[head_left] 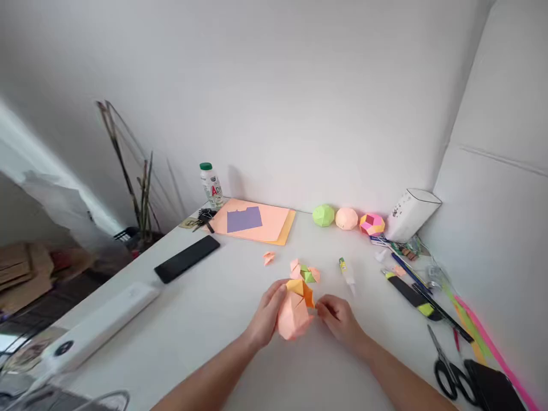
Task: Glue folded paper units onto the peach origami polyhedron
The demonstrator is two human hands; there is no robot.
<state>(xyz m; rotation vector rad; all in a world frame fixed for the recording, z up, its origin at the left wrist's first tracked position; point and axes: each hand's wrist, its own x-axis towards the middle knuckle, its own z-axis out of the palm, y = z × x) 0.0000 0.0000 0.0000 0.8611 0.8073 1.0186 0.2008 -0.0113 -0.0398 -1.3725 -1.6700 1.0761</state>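
Note:
My left hand point(269, 317) is wrapped round the left side of a partly built origami paper ball point(293, 317), peach with an orange section at the top. The ball's upper right side gapes, with orange flaps standing out. My right hand point(338, 321) is closed in a pinch at the edge of an orange flap; its fingertips partly hide what they grip. Just beyond the ball lie joined peach and green folded paper pieces point(306, 272). A small folded peach piece point(269, 258) sits alone to their left, and a glue tube point(347, 274) lies to the right.
Finished paper balls point(346, 218) line the wall. Peach and orange sheets point(274, 220) lie at the back, near a bottle point(211, 185). A phone point(187, 258) and white power strip point(100, 328) are left; a cutter point(413, 295) and scissors point(451, 371) are right.

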